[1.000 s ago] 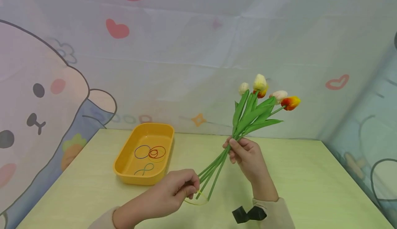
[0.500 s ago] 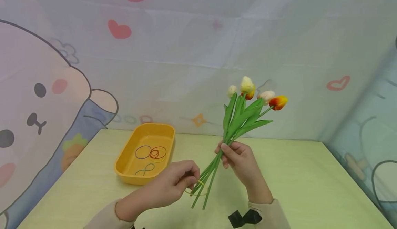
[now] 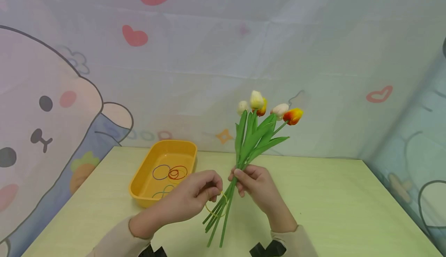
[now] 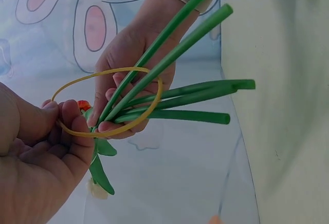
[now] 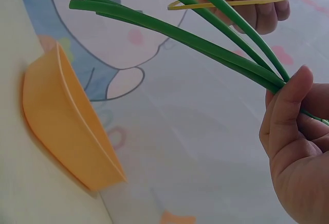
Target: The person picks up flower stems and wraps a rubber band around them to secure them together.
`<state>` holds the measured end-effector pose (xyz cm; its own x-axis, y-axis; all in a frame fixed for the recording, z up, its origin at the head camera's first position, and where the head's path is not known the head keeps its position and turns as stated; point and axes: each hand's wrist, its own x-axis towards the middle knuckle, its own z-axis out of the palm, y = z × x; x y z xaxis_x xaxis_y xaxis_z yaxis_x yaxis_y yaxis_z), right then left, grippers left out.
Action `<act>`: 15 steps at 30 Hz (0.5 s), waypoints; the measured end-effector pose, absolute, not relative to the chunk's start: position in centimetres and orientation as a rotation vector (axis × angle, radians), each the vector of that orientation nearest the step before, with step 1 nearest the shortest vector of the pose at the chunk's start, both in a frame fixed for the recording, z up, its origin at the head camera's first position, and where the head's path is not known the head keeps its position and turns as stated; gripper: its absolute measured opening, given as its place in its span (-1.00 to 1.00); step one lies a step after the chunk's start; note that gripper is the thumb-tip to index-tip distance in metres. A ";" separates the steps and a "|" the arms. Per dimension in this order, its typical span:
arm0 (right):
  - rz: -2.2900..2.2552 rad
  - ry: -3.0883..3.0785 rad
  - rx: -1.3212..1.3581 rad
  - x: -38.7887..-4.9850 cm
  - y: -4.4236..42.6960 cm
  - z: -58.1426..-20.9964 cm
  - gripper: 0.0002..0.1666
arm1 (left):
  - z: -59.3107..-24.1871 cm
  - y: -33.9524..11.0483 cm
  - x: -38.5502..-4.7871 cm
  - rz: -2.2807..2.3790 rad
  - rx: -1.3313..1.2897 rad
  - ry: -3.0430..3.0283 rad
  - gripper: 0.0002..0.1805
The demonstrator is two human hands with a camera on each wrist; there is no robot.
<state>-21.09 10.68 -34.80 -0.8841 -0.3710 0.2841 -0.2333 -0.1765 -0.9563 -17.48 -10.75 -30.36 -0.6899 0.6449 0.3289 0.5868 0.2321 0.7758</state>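
Observation:
My right hand [image 3: 256, 185] pinches a bunch of artificial tulips [image 3: 253, 137], white, pale pink and red-yellow, just below the leaves. Their green stems fan out downward to the left. Thumb and fingers of my left hand [image 3: 195, 195] pinch one side of a yellow rubber band [image 4: 160, 91], which hangs as a loose loop at the lower stems. In the right wrist view two stems [image 5: 234, 29] appear to run through the loop. Whether the remaining stems [image 5: 169, 33] pass inside or outside it, I cannot tell.
A yellow tray [image 3: 141, 201] stands on the table at the left, partly behind my left forearm. Inside it lie blue [image 3: 153, 175], red [image 3: 178, 167] and green rubber bands. A printed cloth backdrop [image 3: 313, 48] rises behind the pale green table [image 3: 334, 203].
The tulips in my right hand have moved left and down, towards the left hand. My left hand has risen slightly with the rubber band, which now overlaps the stems higher up.

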 end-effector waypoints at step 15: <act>-2.129 1.931 -0.823 -20.5 8.2 -35.8 -0.51 | -30.2 -11.6 -19.0 1.511 1.143 2.478 -0.92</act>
